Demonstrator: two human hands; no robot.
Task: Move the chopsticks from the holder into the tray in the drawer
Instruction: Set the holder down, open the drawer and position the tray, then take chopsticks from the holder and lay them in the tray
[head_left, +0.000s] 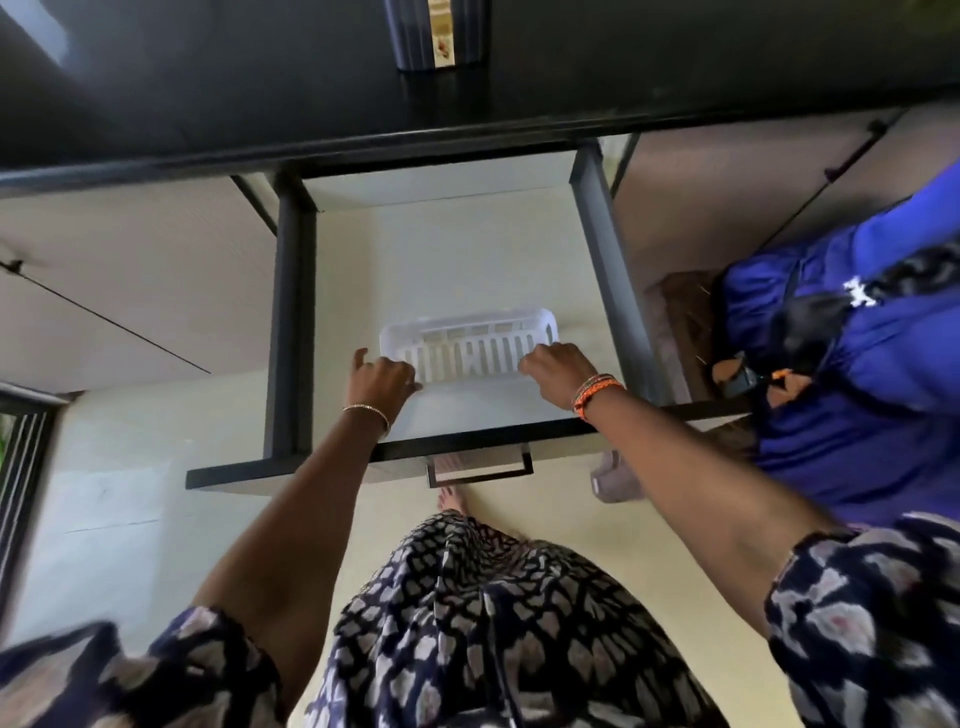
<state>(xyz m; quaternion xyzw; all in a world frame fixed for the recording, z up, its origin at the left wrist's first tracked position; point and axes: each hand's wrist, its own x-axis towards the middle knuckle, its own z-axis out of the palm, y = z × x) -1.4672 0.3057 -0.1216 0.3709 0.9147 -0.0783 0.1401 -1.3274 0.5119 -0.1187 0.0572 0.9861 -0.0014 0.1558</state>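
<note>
While I look down past my patterned dress (493, 623), both my arms reach forward into the open drawer (296, 338). My left hand (382, 376) curls its fingers on the left end of the white slotted tray (467, 343), one finger sticking up, and my right hand (558, 371) curls on the tray's right end; whether either truly grips the rim or merely rests on it I cannot tell. Its long axis runs left to right across the drawer, near the front, and it looks empty. Beyond it, on the dark countertop (675, 78), stands a dark ribbed holder (436, 36) at the top edge of view, well apart from both hands and straight ahead; any chopsticks in it are cut off from sight. I judge neither hand clearly nearer to it.
</note>
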